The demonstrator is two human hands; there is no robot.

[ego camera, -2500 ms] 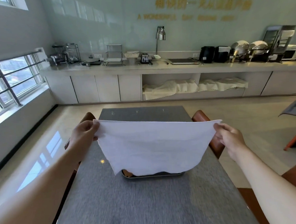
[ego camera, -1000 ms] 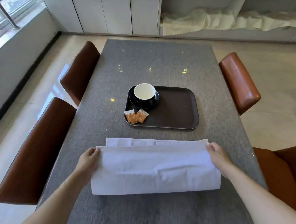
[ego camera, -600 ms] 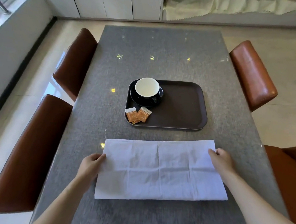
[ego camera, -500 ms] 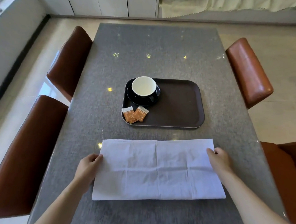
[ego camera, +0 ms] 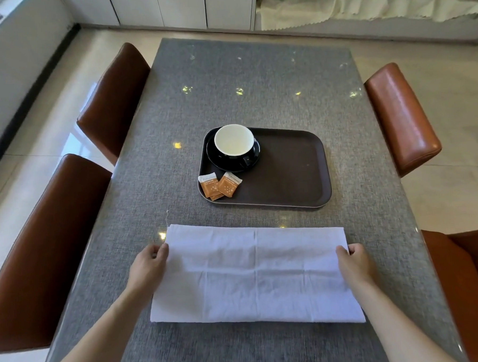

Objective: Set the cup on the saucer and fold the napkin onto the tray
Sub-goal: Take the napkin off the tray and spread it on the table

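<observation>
Left hand: fingers curled, pinching the left short edge of the napkin near its far corner. Right hand: fingers curled, pinching the right short edge near its far corner. Both forearms reaching in from the near edge of the view.

Napkin: white cloth, folded into a long rectangle, flat on the table, long side running left to right, creases visible across the surface; loose thread trailing from the far left corner. Not on the tray.

Tray: dark brown, rounded corners, on the table just beyond the napkin, apart from it.

Saucer: black, in the tray's far left corner. Cup: white inside, dark outside, upright on the saucer, handle toward the near right.

Sachets: small orange packets with white tops, overlapping, in the tray's near left corner, just beside the saucer.

Table: grey woven-look top, glossy, with light reflections.

Chairs: brown leather, two on the left, one on the right, another at near right.

Background: white cabinets, pale cloth on an open shelf.
</observation>
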